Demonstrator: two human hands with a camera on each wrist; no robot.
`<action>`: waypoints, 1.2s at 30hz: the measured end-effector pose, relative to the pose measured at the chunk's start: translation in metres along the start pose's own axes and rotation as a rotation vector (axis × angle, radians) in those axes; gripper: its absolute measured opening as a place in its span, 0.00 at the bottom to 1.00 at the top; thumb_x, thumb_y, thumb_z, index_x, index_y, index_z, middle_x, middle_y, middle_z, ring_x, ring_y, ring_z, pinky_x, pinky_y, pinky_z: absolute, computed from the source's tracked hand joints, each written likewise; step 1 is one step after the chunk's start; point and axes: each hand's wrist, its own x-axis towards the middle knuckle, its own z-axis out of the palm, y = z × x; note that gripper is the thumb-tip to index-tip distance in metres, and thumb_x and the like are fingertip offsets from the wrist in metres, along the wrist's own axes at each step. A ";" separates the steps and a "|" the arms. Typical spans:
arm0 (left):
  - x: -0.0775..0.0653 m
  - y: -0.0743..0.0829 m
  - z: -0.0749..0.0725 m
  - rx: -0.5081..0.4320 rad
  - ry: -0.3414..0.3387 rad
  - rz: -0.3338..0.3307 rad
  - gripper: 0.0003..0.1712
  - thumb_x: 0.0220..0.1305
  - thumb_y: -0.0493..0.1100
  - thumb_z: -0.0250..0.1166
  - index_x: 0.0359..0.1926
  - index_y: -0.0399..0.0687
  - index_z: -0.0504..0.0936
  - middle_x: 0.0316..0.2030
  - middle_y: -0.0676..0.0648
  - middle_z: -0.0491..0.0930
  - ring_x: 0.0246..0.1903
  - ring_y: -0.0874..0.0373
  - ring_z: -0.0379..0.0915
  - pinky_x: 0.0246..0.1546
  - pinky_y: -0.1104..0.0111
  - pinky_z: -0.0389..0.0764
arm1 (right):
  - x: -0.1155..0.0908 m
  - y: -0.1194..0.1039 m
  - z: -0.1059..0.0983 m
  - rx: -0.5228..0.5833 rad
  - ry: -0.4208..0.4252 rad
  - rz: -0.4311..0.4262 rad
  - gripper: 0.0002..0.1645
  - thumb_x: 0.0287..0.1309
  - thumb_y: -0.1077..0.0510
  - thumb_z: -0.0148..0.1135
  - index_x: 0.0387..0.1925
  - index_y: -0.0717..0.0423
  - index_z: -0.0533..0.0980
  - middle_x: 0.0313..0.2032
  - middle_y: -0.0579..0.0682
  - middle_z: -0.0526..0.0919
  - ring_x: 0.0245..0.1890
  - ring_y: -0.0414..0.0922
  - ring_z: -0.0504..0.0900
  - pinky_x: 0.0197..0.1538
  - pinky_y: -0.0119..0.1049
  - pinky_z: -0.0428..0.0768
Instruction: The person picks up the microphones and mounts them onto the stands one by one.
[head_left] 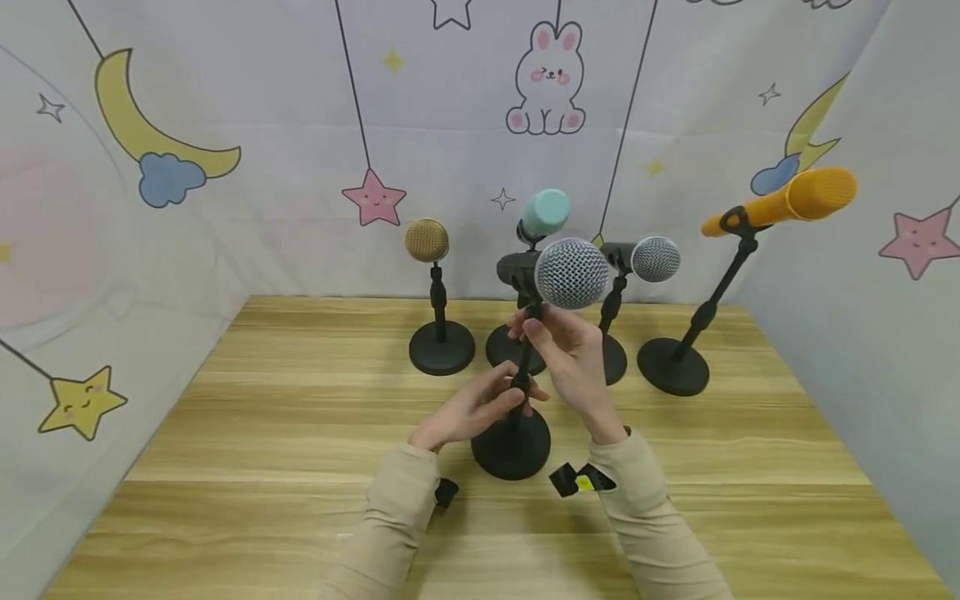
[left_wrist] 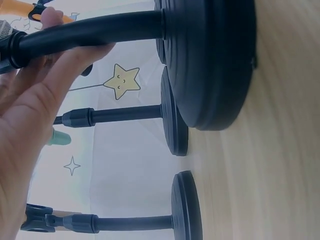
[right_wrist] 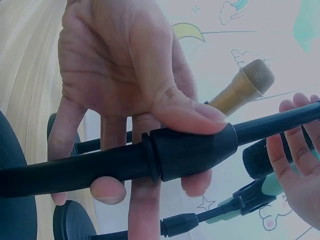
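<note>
In the head view, a black microphone stand (head_left: 512,450) stands upright on its round base near the middle of the table. It carries a black microphone with a silver mesh head (head_left: 573,273). My left hand (head_left: 480,406) grips the stand low, its thumb and fingers round the collar (right_wrist: 195,151), as the right wrist view shows. Higher up, just below the microphone, my right hand (head_left: 573,354) holds the thin upper pole between thumb and fingers. In the left wrist view the thick lower pole (left_wrist: 100,32) runs from the left hand to the base.
Behind stand several more microphones on black stands: a gold one (head_left: 427,242), a mint one (head_left: 547,212), a silver-headed one (head_left: 656,259) and an orange one (head_left: 821,194) at the right. Wood-grain table (head_left: 285,433) extends to patterned cloth walls (head_left: 292,208).
</note>
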 end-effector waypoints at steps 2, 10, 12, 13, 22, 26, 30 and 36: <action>0.000 0.001 -0.001 0.022 -0.003 -0.010 0.22 0.78 0.57 0.49 0.57 0.46 0.72 0.54 0.38 0.82 0.47 0.49 0.79 0.37 0.65 0.78 | -0.001 0.000 0.000 0.007 -0.005 0.001 0.20 0.71 0.57 0.59 0.41 0.77 0.77 0.38 0.36 0.85 0.38 0.34 0.85 0.47 0.29 0.84; -0.003 0.001 -0.002 0.023 -0.013 -0.047 0.28 0.77 0.60 0.48 0.64 0.47 0.73 0.52 0.37 0.83 0.40 0.59 0.77 0.40 0.65 0.79 | -0.027 0.011 -0.009 -0.069 -0.083 0.112 0.16 0.67 0.62 0.63 0.48 0.74 0.78 0.41 0.47 0.87 0.40 0.35 0.85 0.49 0.28 0.81; -0.003 0.000 -0.003 0.015 -0.009 -0.053 0.28 0.77 0.59 0.49 0.65 0.47 0.73 0.50 0.36 0.83 0.36 0.59 0.74 0.40 0.67 0.77 | -0.035 0.016 -0.013 -0.097 -0.137 0.152 0.15 0.65 0.65 0.65 0.49 0.71 0.78 0.41 0.55 0.86 0.39 0.36 0.84 0.49 0.30 0.80; -0.004 0.000 -0.003 0.007 -0.009 -0.058 0.27 0.78 0.58 0.49 0.65 0.46 0.73 0.49 0.36 0.83 0.35 0.57 0.72 0.41 0.67 0.77 | -0.039 0.018 -0.014 -0.107 -0.166 0.167 0.14 0.64 0.66 0.65 0.49 0.70 0.78 0.41 0.58 0.85 0.38 0.37 0.83 0.48 0.30 0.80; 0.001 -0.007 0.002 0.208 -0.107 -0.178 0.13 0.75 0.43 0.59 0.52 0.42 0.83 0.53 0.42 0.85 0.55 0.52 0.82 0.56 0.69 0.80 | -0.052 0.028 -0.023 -0.166 -0.345 0.278 0.11 0.64 0.67 0.64 0.48 0.61 0.81 0.38 0.57 0.85 0.34 0.41 0.75 0.47 0.35 0.75; 0.002 -0.007 0.004 0.274 -0.097 -0.181 0.11 0.74 0.42 0.60 0.47 0.42 0.84 0.50 0.42 0.87 0.51 0.52 0.83 0.50 0.71 0.80 | -0.052 0.029 -0.025 -0.176 -0.411 0.339 0.13 0.65 0.66 0.64 0.50 0.62 0.81 0.38 0.57 0.87 0.31 0.42 0.80 0.51 0.33 0.79; 0.002 -0.007 0.005 0.302 -0.088 -0.175 0.10 0.73 0.43 0.61 0.46 0.42 0.85 0.48 0.43 0.87 0.44 0.58 0.81 0.46 0.73 0.79 | -0.052 0.031 -0.023 -0.177 -0.377 0.316 0.12 0.61 0.69 0.66 0.47 0.63 0.81 0.37 0.60 0.87 0.26 0.46 0.79 0.44 0.33 0.82; 0.003 -0.007 0.005 0.314 -0.067 -0.198 0.10 0.72 0.44 0.63 0.44 0.43 0.86 0.35 0.48 0.84 0.30 0.66 0.72 0.34 0.75 0.72 | -0.054 0.032 -0.021 -0.198 -0.327 0.291 0.10 0.58 0.70 0.69 0.43 0.64 0.81 0.33 0.59 0.85 0.24 0.37 0.73 0.35 0.32 0.79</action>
